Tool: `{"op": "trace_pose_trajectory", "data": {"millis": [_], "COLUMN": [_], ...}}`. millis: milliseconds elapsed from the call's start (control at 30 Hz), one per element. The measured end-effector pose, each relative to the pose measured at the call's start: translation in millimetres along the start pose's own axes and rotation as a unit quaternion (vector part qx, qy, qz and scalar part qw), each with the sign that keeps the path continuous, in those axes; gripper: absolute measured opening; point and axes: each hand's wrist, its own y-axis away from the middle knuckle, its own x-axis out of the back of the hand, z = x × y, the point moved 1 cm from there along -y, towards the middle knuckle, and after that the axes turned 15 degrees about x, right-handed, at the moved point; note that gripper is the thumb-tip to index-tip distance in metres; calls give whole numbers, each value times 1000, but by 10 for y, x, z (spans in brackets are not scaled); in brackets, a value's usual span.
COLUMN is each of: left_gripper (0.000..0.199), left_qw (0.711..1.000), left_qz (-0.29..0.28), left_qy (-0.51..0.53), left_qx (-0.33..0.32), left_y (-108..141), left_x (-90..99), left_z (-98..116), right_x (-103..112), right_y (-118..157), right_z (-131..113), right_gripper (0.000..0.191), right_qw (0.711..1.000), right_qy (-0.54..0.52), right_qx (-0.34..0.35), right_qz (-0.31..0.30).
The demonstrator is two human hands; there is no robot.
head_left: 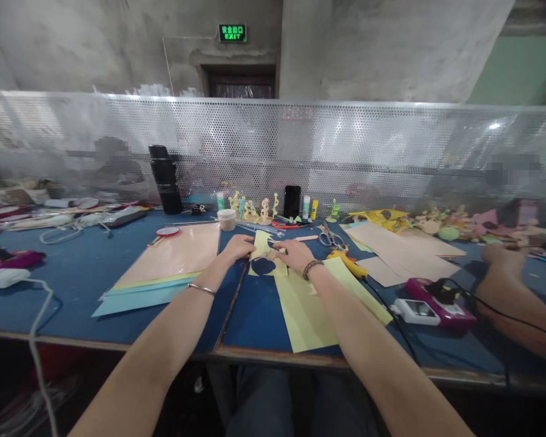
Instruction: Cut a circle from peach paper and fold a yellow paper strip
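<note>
- Centrally, yellow paper (266, 250) is pressed by the left hand (236, 247), held open and flat.
- Right hand (295, 255) is laid open on it, gripping nothing.
- Scissors (332, 238) are seen at 2 o'clock.

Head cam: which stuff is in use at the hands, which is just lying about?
In use: left hand, right hand, yellow paper.

Lying about: scissors, glue gun, phone, peach paper, black bottle.

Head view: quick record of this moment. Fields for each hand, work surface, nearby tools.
left hand: on the edge of the yellow paper cutout
right hand: fingers on the same cutout
surface: blue mat
nearby tools: scissors, yellow glue gun
nearby material: peach paper sheets
</note>
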Motion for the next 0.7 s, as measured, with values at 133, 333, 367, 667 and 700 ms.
{"op": "trace_pose_trajectory", "data": {"millis": [133,333,367,667,700], "left_gripper": [32,31,31,31,31], "left_qw": [1000,1000,1000,999,999], "left_qz": [1,2,1,1,0], "left_qy": [-6,-16,-20,-36,-34], "left_qx": [0,7,10,31,30], "left_y": [28,19,8,-60,-57], "left_x": [-3,-2,-5,-4,1], "left_z": [11,2,1,-15,-18], "right_x": [-43,-119,-119,-80,-90], "right_y": [-28,-65,-72,-299,-341], "right_z": [38,103,113,61,38], "right_gripper": [27,25,25,26,26], "right_qw": [999,998,998,997,997], "right_qy": [24,12,8,-27,-29], "right_qx": [-34,-59,-64,-74,-73], "right_qz": [9,3,4,5,4]}}
